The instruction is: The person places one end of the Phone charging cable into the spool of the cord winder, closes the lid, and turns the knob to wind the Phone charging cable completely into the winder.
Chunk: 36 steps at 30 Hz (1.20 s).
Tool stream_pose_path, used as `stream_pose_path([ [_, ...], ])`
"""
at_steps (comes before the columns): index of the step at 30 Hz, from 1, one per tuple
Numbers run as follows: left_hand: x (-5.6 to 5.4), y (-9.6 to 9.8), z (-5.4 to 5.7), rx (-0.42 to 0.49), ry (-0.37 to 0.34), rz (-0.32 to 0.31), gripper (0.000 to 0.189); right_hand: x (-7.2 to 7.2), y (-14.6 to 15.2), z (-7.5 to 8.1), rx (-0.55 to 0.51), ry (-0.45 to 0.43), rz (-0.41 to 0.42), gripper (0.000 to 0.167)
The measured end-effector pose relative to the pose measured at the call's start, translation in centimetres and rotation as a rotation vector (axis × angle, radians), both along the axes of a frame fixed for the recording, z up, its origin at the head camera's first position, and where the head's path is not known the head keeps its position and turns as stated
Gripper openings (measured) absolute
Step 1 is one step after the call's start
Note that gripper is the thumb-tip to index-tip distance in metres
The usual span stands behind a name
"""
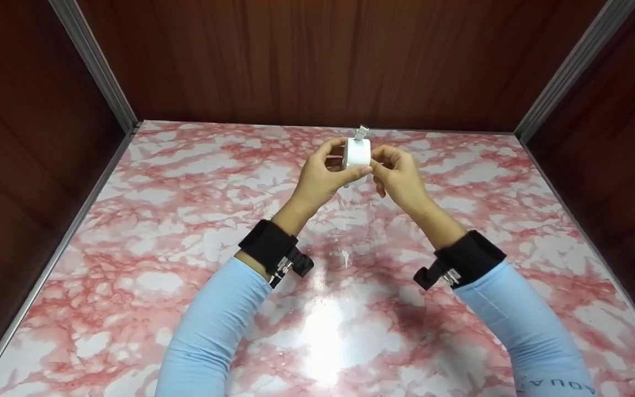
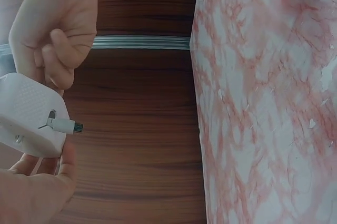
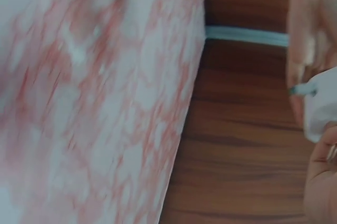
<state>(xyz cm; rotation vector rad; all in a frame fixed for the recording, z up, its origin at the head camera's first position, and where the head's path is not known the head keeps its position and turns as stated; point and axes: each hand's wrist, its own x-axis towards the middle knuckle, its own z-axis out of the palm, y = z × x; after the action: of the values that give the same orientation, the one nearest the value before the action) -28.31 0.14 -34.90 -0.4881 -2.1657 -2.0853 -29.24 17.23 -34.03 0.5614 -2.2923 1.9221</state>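
Note:
A small white box-shaped device (image 1: 358,152) with rounded edges is held up over the far part of the table. From one face juts a short white plug with a metal tip (image 2: 64,125), like a USB connector; a small metal part shows lower on the box in the left wrist view. My left hand (image 1: 319,175) grips the box from its left side, thumb across the near face. At its right side, my right hand (image 1: 403,179) has thumb and forefinger pinched against the box, other fingers curled. Exactly what part these fingertips pinch is hidden.
Beneath the hands spreads a table (image 1: 185,231) with a red and white marbled top. Dark wood panels (image 1: 306,60) enclose it at the back and both sides, joined by metal corner strips (image 1: 97,60). Bright glare lies on the near middle of the tabletop.

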Motion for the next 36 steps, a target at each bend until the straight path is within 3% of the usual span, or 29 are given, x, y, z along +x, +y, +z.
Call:
stream_pose_path([
  [6,0.0,0.1,-0.3,0.007,0.018,0.005,0.066,0.4,-0.4,1.2,-0.037,-0.252,-0.006,0.011],
  [14,0.1,0.4,-0.6,-0.02,0.02,-0.008,0.069,0.6,0.0,1.9,-0.032,-0.417,-0.004,0.013],
  [25,0.3,0.6,-0.6,-0.051,0.029,-0.009,0.07,0.4,0.4,2.5,-0.088,-0.545,0.022,0.027],
  [36,0.3,0.7,-0.7,-0.065,0.028,0.007,0.069,0.0,0.4,2.3,-0.097,-0.568,0.035,0.037],
])
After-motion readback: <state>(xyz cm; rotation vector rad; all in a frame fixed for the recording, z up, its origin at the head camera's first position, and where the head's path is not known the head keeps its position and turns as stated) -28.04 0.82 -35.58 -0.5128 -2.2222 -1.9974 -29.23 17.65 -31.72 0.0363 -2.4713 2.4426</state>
